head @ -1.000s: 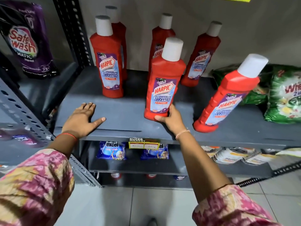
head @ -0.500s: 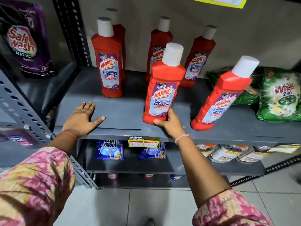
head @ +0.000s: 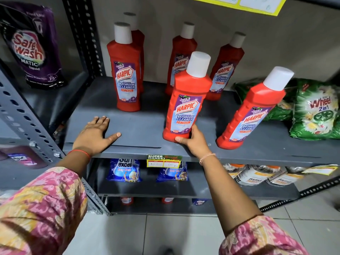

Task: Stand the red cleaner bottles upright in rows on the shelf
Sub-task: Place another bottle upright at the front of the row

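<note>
Both hands are at the grey shelf [head: 139, 126]: the right hand [head: 193, 142] grips the base of the front middle bottle [head: 187, 105] from the front, thumb across its lower edge, while the left hand [head: 95, 133] lies flat and open on the bare shelf surface, fingers spread, holding nothing. That gripped red cleaner bottle stands close to the shelf's front lip, near upright and leaning slightly to the right. Between it and the left hand is a wide stretch of clear shelf. To its right, apart from it, the front right bottle [head: 252, 115] stands near the edge too, looking more tilted. Behind, the front left bottle [head: 126, 70] stands upright with another bottle [head: 138, 39] right behind it; two back bottles [head: 182, 59] stand by the wall. Green detergent packs [head: 314, 111] fill the shelf's right end, just beside the front right bottle. A price tag [head: 163, 161] hangs on the front lip. Blue sachets [head: 125, 170] sit on the shelf below, and a purple pouch [head: 33, 45] stands in the neighbouring bay.
</note>
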